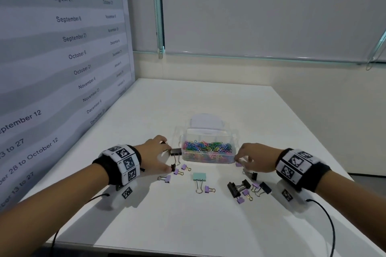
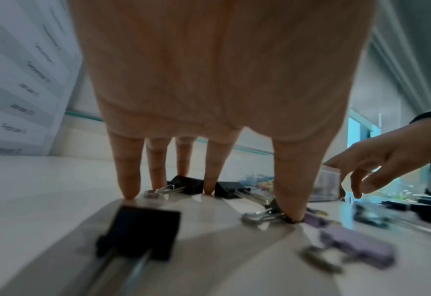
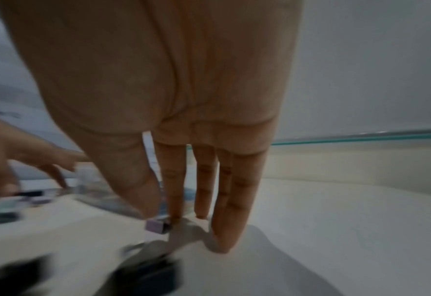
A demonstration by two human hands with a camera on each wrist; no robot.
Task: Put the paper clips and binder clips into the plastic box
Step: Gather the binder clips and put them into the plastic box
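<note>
A clear plastic box (image 1: 208,159) with its lid (image 1: 206,121) tipped back holds several coloured paper clips (image 1: 206,146). Binder clips lie around it on the white table. My left hand (image 1: 158,154) is spread left of the box, straight fingertips (image 2: 129,195) down among black binder clips (image 2: 186,184), and its thumb presses a small black clip (image 1: 173,167). My right hand (image 1: 249,158) reaches down at the box's right front corner. Its thumb and forefinger pinch a small purple binder clip (image 3: 155,226) that sits on the table.
A teal binder clip (image 1: 199,176), small purple clips (image 1: 209,189) and a cluster of black clips (image 1: 236,189) lie in front of the box. A big printed date chart (image 1: 62,48) stands along the table's left edge. Cables trail from both wrist bands.
</note>
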